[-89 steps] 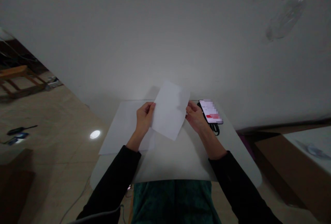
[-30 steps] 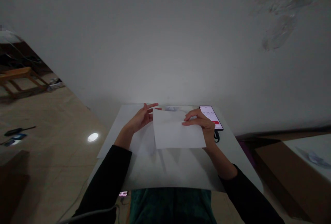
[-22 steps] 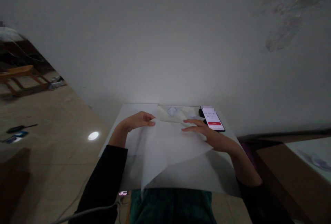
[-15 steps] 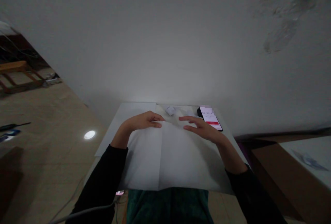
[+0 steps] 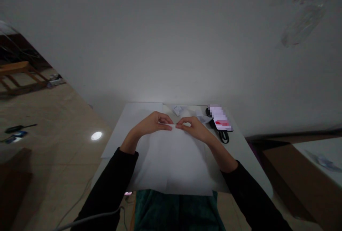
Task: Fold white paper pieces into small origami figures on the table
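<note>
A large sheet of white paper [image 5: 176, 163] slopes from my fingertips down to the front edge of the white table. My left hand [image 5: 153, 123] pinches the sheet's far edge between thumb and fingers. Close beside it, my right hand [image 5: 193, 127] pinches the same edge, the fingertips of both hands almost meeting. A soft vertical crease runs down the lower part of the paper. More white paper [image 5: 133, 115] lies flat on the table behind my left hand.
A phone with a lit screen [image 5: 221, 121] lies at the table's back right, a black cable [image 5: 224, 137] beside it. Small folded paper [image 5: 177, 110] rests near the wall [image 5: 171, 46]. A cardboard box [image 5: 291, 174] stands to the right, a wooden stool [image 5: 16, 69] far left.
My right hand has moved left and closed on the paper's edge beside my left hand. The paper's right side has come inward, uncovering the cable and more table.
</note>
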`<state>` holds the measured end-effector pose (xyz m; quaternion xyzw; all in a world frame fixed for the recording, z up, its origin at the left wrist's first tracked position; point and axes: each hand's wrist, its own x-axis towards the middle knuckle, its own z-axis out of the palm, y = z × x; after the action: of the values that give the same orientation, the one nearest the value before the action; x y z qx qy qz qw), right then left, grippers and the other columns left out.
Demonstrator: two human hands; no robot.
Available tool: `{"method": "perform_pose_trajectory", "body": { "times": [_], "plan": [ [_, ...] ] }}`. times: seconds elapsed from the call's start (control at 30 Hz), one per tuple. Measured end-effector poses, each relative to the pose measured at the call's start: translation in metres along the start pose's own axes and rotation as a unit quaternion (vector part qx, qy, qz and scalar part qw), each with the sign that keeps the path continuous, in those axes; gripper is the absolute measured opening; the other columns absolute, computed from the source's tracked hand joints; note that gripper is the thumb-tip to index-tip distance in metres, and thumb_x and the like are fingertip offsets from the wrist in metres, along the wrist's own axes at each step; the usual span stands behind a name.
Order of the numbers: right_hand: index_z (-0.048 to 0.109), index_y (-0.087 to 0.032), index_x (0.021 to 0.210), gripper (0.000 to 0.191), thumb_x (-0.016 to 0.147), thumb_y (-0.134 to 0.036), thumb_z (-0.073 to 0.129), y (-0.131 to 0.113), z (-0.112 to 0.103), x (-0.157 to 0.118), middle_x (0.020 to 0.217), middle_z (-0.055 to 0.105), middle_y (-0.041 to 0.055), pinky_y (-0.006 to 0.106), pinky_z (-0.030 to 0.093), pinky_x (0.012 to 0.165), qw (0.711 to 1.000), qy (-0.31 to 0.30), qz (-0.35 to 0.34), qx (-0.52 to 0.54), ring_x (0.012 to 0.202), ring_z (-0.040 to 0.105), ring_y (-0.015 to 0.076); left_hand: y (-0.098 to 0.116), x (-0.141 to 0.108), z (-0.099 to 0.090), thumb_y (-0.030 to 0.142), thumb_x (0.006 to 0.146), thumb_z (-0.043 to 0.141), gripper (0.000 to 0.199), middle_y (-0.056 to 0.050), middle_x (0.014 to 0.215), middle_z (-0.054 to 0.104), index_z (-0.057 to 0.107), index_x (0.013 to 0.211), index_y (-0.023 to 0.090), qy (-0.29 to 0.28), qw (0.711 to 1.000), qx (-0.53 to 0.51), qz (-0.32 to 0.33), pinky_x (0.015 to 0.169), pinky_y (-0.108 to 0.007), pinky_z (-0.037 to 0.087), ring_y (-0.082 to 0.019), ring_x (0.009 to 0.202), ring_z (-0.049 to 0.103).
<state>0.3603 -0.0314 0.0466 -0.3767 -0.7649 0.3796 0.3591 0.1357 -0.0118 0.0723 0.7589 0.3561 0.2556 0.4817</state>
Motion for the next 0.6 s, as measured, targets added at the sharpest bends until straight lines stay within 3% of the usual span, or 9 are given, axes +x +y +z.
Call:
{"method": "perform_pose_trajectory", "body": {
  "times": [0.17,0.6],
  "plan": [
    [0.074,-0.024,0.074,0.018,0.082,-0.037,0.066,-0.006,-0.006,-0.002,0.076,0.073,0.0008,0.032,0.047,0.073,1.000,0.027,-0.016,0.003,0.074,0.065,0.0181,0.002,0.002,0.007,0.038,0.075,0.070,0.019,-0.006,0.074,0.073,0.075,0.081,0.020,0.015,1.000,-0.006,0.001,0.057,-0.025,0.049,-0.017,0.065,0.066],
    [0.075,-0.024,0.075,0.018,0.081,-0.038,0.066,-0.014,-0.013,-0.004,0.073,0.073,0.0016,0.031,0.048,0.067,1.000,0.029,-0.008,-0.008,0.071,0.066,0.0180,-0.001,0.007,0.014,0.034,0.076,0.071,0.015,-0.005,0.080,0.073,0.074,0.083,0.020,0.021,0.999,-0.012,0.036,0.073,-0.030,0.052,-0.018,0.076,0.068]
  ]
}}
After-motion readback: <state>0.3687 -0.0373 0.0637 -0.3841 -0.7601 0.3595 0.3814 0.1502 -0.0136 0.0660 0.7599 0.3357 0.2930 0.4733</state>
